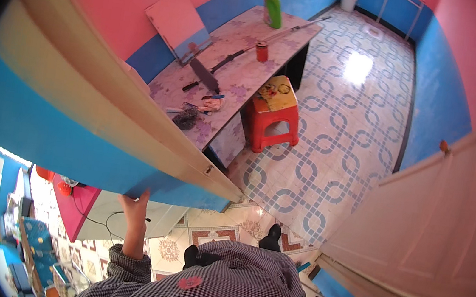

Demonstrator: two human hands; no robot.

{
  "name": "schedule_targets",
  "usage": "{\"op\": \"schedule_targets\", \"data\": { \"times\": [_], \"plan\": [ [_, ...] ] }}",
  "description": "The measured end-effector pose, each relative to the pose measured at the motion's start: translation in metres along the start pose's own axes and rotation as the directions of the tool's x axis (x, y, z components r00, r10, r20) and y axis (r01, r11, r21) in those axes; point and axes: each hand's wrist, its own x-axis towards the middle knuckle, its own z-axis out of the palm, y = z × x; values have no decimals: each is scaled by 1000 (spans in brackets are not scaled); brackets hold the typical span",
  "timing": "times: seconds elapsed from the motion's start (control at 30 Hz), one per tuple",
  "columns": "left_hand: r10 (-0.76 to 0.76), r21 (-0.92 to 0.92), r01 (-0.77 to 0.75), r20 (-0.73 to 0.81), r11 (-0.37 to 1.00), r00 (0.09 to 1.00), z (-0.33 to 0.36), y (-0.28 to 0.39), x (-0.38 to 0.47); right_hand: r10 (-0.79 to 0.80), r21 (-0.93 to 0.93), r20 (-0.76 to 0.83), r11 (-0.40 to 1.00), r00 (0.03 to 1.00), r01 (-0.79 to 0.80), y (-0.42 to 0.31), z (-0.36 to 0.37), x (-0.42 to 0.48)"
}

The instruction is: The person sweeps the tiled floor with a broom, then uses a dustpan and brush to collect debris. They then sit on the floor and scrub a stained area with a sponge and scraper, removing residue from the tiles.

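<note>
My left hand (134, 213) rests against the blue lower part of the wall (85, 146) beside the doorway, with thumb and fingers spread and some fingertips hard to make out. It holds nothing that I can see. My right hand is out of view. Below the left hand is a pale tabletop (109, 217), with a thin black cable (91, 220) trailing over it. Before me the doorway opens onto a narrow room with a patterned tile floor (309, 158). An open pinkish door (428, 209) stands to my right.
Along the room's left wall runs a flower-patterned table (236, 26). On it are a green bottle (273, 9), a red can (261, 51), a long pole (232, 57), a mirror (178, 23) and a dark scrubber (185, 117). A red stool (271, 121) juts out beside it.
</note>
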Motion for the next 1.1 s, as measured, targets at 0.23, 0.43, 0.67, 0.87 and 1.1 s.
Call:
{"op": "schedule_targets", "data": {
  "times": [0.23, 0.43, 0.67, 0.87, 1.1],
  "plan": [
    [-237, 81, 247, -117, 966, 964, 0, 16, -15, -183, -164, 107, 966, 977, 199, -220, -38, 103],
    [-312, 1, 317, -165, 949, 936, 9, 32, -23, -716, -253, 594, 265, 366, 930, -458, 235, 125],
    [-35, 167, 69, -198, 984, 980, 22, 22, -36, -615, -94, 678, -616, -403, 782, -620, 561, 37],
    [-183, 85, 194, -124, 977, 975, 73, -3, -128, -314, 20, 852, -780, -418, 626, -643, 614, 50],
    [-842, -173, 849, -330, 499, 427, 40, -132, -377, -340, 12, 855, -742, -391, 670, -627, 580, 64]
  ]
}}
